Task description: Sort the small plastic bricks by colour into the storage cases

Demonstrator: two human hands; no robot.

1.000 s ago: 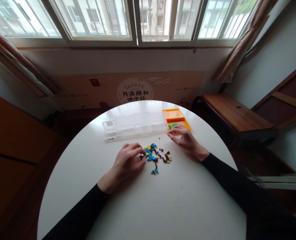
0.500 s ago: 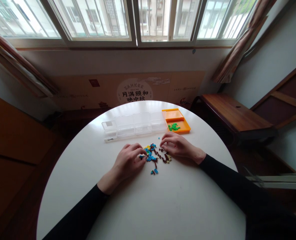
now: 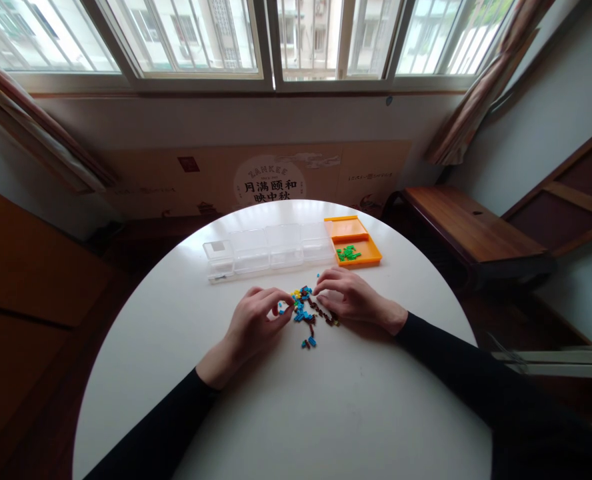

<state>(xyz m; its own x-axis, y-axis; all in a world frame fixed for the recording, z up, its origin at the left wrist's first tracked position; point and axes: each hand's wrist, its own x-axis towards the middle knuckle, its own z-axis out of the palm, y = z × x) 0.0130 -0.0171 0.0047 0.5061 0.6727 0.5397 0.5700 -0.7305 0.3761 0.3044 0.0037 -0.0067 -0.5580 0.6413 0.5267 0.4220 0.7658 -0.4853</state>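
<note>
A small heap of toy building bricks, mostly blue with brown and yellow ones, lies on the white table between my hands. At its left edge is my left hand, thumb and forefinger brought together in a pinch. Whatever is between those fingertips is too small to make out. My right hand rests at the heap's right side, over the brown bricks. Its fingers are bent, with a gap between thumb and forefinger, and I see nothing held there. A few blue and brown bricks lie apart, nearer to me.
Behind the heap stands a clear plastic compartment box. Joined or close to its right end is an orange tray with green bricks in it. The round white table ends before a windowed wall; a wooden bench stands right.
My right hand has shifted slightly left, closer to the heap, covering some brown and tan bricks. My left fingertips have lifted a little, showing a blue brick beneath them.
</note>
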